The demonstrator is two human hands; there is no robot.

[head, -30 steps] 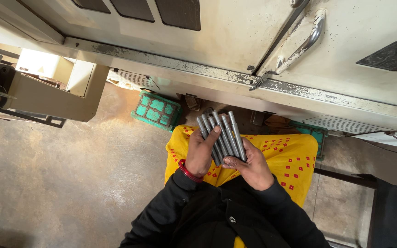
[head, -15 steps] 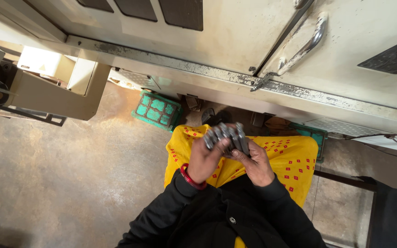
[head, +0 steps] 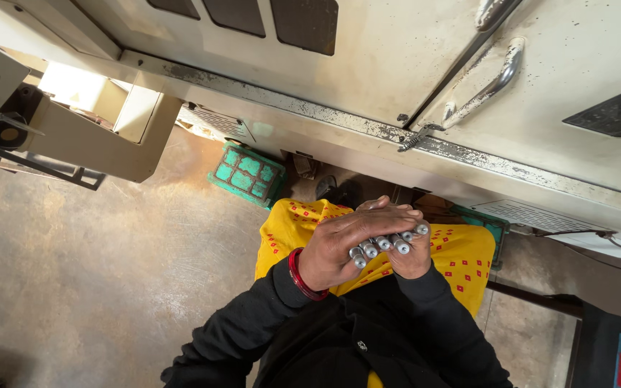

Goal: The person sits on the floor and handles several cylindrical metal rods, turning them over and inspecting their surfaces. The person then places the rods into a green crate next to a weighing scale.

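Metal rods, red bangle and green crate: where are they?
metal rods [head: 386,243], head view, on the shiny round ends.
red bangle [head: 300,275], head view, on the band at the left wrist.
green crate [head: 247,173], head view, on its gridded top.

Black long sleeves, a red bangle at the left wrist, yellow red-dotted cloth.

The left hand covers most of the metal rods; only their rounded ends show. The right hand lies largely hidden beneath.
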